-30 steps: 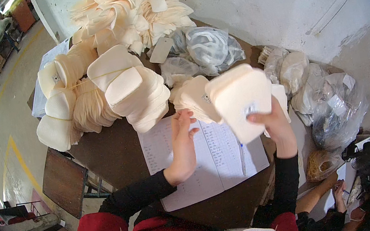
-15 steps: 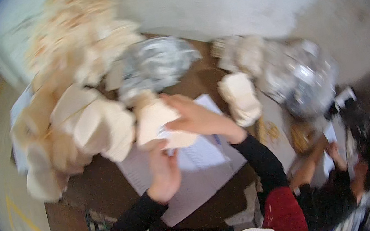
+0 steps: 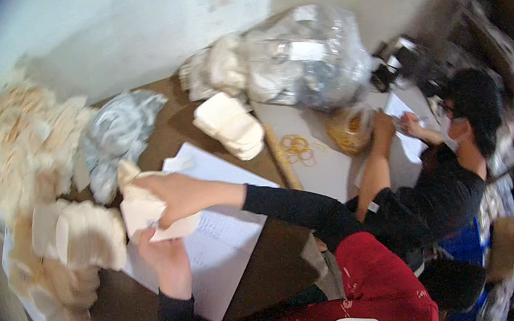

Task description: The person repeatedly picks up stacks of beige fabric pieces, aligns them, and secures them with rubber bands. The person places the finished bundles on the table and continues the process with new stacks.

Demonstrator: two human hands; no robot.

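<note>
Both my hands are on a small stack of cream cut pieces (image 3: 138, 208), soft and cloth-like, above white printed sheets (image 3: 221, 232) on the brown table. My right hand (image 3: 186, 195) lies over its upper right side, thumb and fingers gripping it. My left hand (image 3: 167, 260) pinches the lower edge from below. Just left of the hands stand more bundles of cream pieces (image 3: 90, 235). Another cream stack (image 3: 230, 126) lies on the table to the right, beyond the sheets. Some blur hides the fingertips.
A heap of loose cream pieces (image 3: 24, 139) and a grey plastic bag (image 3: 120, 131) lie at the far left. Clear bags (image 3: 314, 55) lean against the wall. Yellow rubber bands (image 3: 296, 148) lie near a co-worker (image 3: 433, 181) seated at the right, writing on paper.
My view has turned to the right, so the table's things sit further left and more of the co-worker shows. Both hands still hold the cream stack.
</note>
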